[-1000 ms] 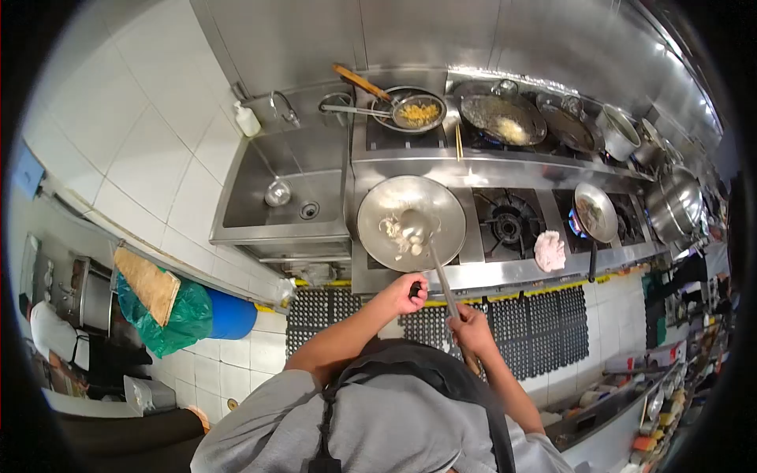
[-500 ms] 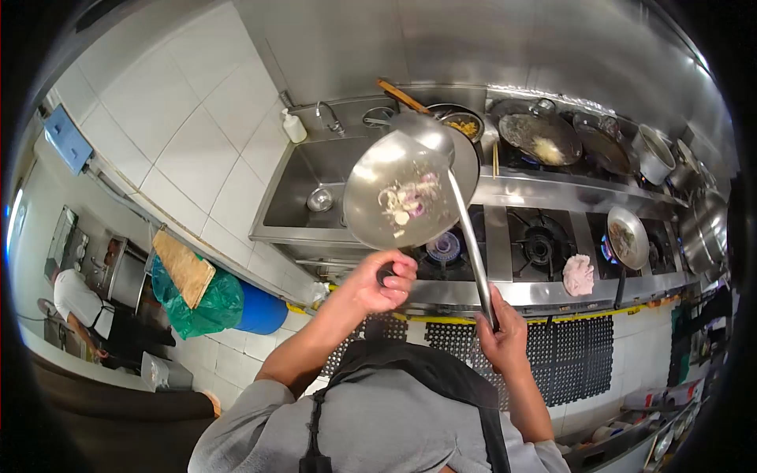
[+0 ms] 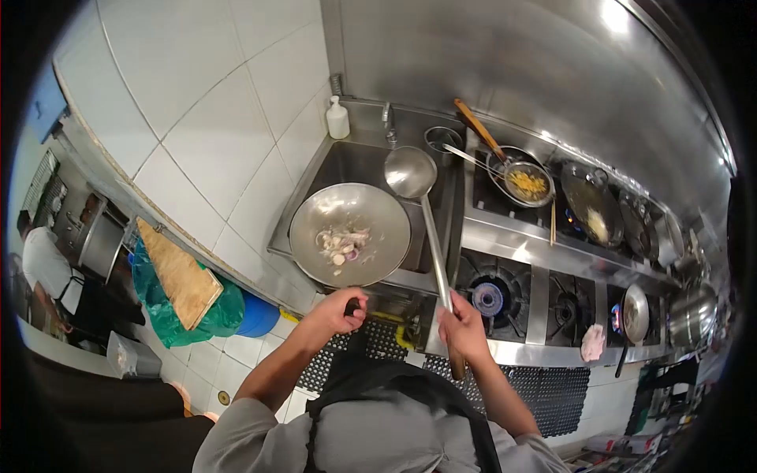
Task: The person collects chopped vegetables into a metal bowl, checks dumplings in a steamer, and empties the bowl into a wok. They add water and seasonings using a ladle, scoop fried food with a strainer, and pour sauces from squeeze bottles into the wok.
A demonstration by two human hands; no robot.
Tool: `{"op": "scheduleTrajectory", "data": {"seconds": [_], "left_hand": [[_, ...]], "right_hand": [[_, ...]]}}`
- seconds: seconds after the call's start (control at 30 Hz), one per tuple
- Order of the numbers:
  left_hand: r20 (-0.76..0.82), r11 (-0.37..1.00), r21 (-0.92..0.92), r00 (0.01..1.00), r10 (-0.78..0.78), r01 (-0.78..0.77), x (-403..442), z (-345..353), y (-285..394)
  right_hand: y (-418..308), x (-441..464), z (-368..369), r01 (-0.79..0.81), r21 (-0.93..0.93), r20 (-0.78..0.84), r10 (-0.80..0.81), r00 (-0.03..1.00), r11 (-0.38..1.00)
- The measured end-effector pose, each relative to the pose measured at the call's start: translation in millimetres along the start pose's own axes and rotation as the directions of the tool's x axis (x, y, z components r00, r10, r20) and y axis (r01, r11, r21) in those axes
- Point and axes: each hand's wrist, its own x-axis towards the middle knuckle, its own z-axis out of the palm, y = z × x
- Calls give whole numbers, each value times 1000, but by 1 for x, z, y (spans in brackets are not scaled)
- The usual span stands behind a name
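My left hand is closed round the dark handle of a wok, which it holds up over the front of the sink. Pieces of sliced onion and other chopped food lie in the bottom of the wok. My right hand grips the long metal handle of a ladle. The ladle's bowl is just beyond and to the right of the wok, over the sink, apart from the food.
A lit burner stands right of my right hand. A small frying pan and a pink cloth are farther right. On the back range sit a strainer with yellow food and a pan of oil. A person stands far left.
The wok has moved left, away from above the burner to over the sink. The ladle has come out from over the wok to its right side. My view has turned left.
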Motion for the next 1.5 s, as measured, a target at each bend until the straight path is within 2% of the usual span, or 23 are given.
{"op": "scheduleTrajectory", "data": {"seconds": [0.07, 0.17, 0.27, 0.4, 0.5, 0.63, 0.83, 0.93, 0.97, 1.03, 1.13, 1.23, 1.33, 1.43, 1.5], "left_hand": [[-113, 999, 6, 993, 32, -32, 3, -32, 16], [-142, 1000, -1, 990, 8, -8, 3, -73, 34], [-116, 999, -47, 993, -5, 0, -3, -94, 48], [-4, 989, -142, 999, -51, 50, -6, -106, 61], [-71, 991, -132, 997, -26, 17, -15, -100, 57], [-12, 987, -159, 1000, -25, 23, -14, -114, 53], [-123, 980, -185, 991, 51, -73, -42, -88, 70], [-304, 969, -231, 953, 13, -87, -49, -63, 77], [-303, 964, -250, 953, 14, -93, -50, -64, 76], [-287, 952, -289, 958, 15, -101, -50, -71, 76], [50, 903, -427, 999, -22, 42, -33, -115, 69], [258, 875, -463, 966, -21, 143, -28, -127, 74], [175, 950, -311, 984, 15, 41, -41, -120, 88], [131, 971, -240, 991, 25, 7, -46, -124, 97], [73, 977, -212, 997, 16, 0, -48, -133, 99]], "right_hand": [[-15, 52, 31, -41, 32, -29, 42, 999, 999], [-16, 145, 49, -215, 235, -14, 224, 975, 948], [-23, 207, 73, -277, 504, 21, 309, 951, 818], [-32, 256, 91, -200, 516, -64, 270, 961, 833], [-47, 286, 93, -182, 500, -92, 261, 961, 846], [-60, 307, 98, -257, 545, -41, 332, 943, 798], [-54, 358, 101, -309, 559, 26, 356, 934, 769], [-47, 366, 97, -301, 582, 33, 348, 937, 755], [-45, 371, 94, -315, 567, 54, 347, 936, 761], [-44, 380, 89, -334, 528, 85, 343, 935, 781], [-46, 379, 81, -339, 471, 76, 346, 935, 814], [-48, 356, 75, -254, 469, 18, 278, 960, 846], [-79, 324, 80, -239, 507, -19, 288, 957, 828], [-101, 325, 70, -365, 633, 152, 352, 924, 683], [-114, 323, 74, -385, 652, 211, 332, 920, 654]]}}
